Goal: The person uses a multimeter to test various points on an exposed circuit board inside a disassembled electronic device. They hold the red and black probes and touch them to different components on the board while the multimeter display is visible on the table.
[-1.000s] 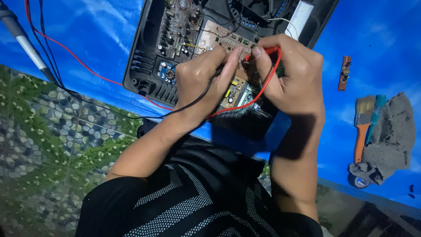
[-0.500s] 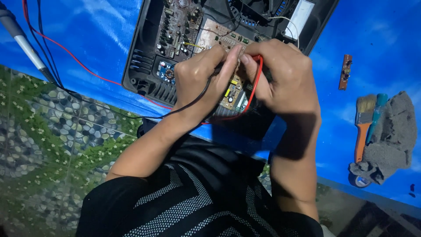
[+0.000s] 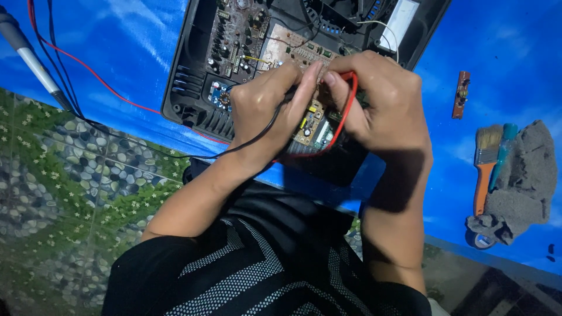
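Grey probe (image 3: 29, 58): lies at far left on the blue sheet (image 3: 117, 52), long axis running from upper left to lower right; a rigid rod by its look.
Red lead (image 3: 93, 73) and black lead (image 3: 146, 146): cross the sheet from upper left toward the hands; judged thin, limp and light, apt to snag on parts if dragged.
Left hand (image 3: 266, 111): clenched, fingertips pinched at the point where the black lead ends; what they grip there is hidden.
Board (image 3: 310, 123): small tan circuit board, between and below the two hands, over the near edge of the open case (image 3: 193, 76). Judged light, stiff and fragile; best held by its bare edges, clear of the mounted parts. Its long axis appears to run from upper right to lower left, though the hands cover most of it.
Right hand (image 3: 380, 99): closed, thumb and forefinger meeting the left fingertips; the red lead loops round its inner side. Whether it grips a probe tip cannot be told.
Small strip board (image 3: 461, 93): lies apart on the sheet, long axis nearly vertical in view.
Brush (image 3: 485, 164): orange handle pointing toward the viewer, touching the grey rag (image 3: 527, 175).
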